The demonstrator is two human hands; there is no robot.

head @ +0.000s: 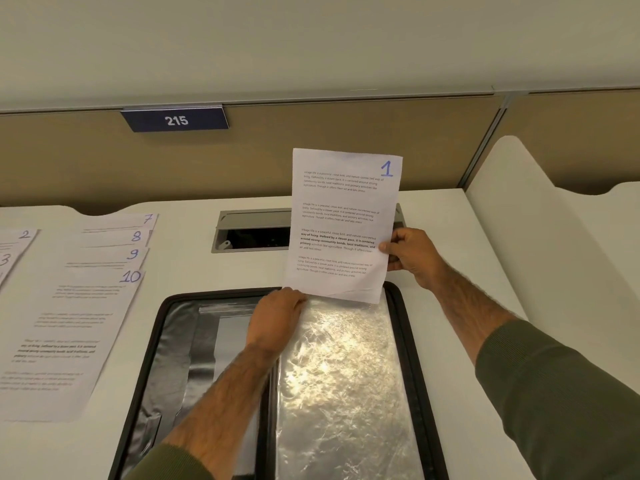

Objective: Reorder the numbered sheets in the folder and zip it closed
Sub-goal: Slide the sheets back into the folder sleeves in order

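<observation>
A black zip folder (403, 341) lies open on the desk in front of me, with a shiny clear plastic sleeve (343, 386) on its right half. The sheet numbered 1 (343, 216) stands upright above the sleeve's top edge. My right hand (412, 252) pinches its right edge. My left hand (277, 315) holds the sheet's lower left corner at the sleeve's opening. Sheets 7 (138, 220), 8 (124, 237), 9 (117, 256) and 10 (72, 337) lie fanned on the desk to the left. Sheets 2 (17, 237) and 3 (7, 259) sit at the far left edge.
A grey cable hatch (252, 230) is set into the desk behind the folder. A beige partition with a sign reading 215 (176, 120) runs along the back. A white divider (540, 202) stands at the right.
</observation>
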